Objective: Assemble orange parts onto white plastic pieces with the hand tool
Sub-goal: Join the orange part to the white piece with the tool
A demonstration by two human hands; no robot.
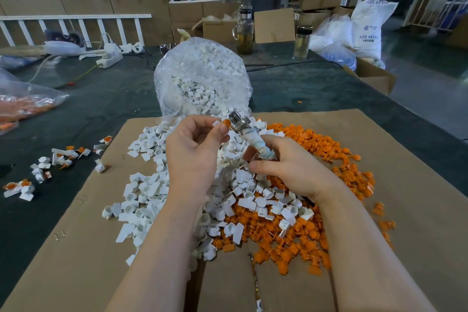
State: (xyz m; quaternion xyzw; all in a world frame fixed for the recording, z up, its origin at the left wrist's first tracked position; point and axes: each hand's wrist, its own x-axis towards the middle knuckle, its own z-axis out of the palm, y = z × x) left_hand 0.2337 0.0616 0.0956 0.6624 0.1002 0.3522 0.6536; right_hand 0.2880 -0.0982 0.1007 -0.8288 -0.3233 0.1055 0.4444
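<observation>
Your left hand pinches a small white plastic piece with orange cap; your right hand grips the tape-wrapped metal hand tool, its head touching the cap.

White plastic pieces heaped on plain brown cardboard, orange parts piled alongside, colours mixed where heaps meet. Small white piece with orange cap seen at fingertips. Hand tool: clear, silvery head, handle wrapped in dirty white tape with bluish smudges. Clear bag stuffed with white. Table cover dark green. Finished white-and-orange bits scattered over it. White sack printed with dark lettering.
</observation>
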